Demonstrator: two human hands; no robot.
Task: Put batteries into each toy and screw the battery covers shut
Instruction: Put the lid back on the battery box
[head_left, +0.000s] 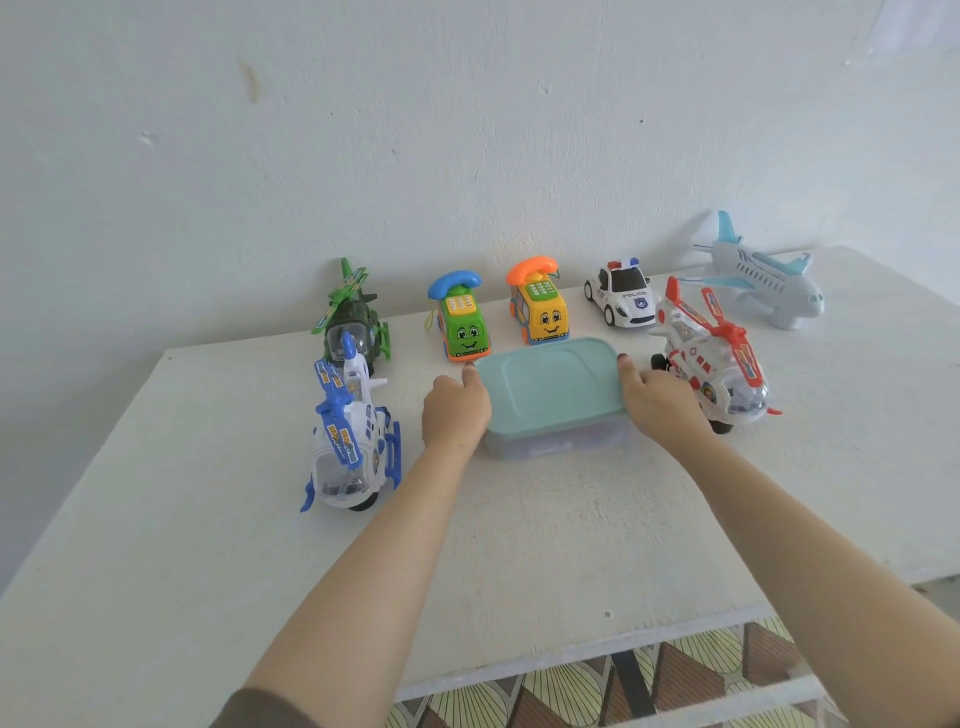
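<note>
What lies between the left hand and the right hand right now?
In the head view, a plastic box with its teal lid on lies between the left hand and the right hand, which grip its two ends.

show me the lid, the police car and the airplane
lid (550, 379), head view, middle of its teal top
police car (632, 302), head view, on the hood
airplane (769, 283), head view, on the side of the fuselage
</note>
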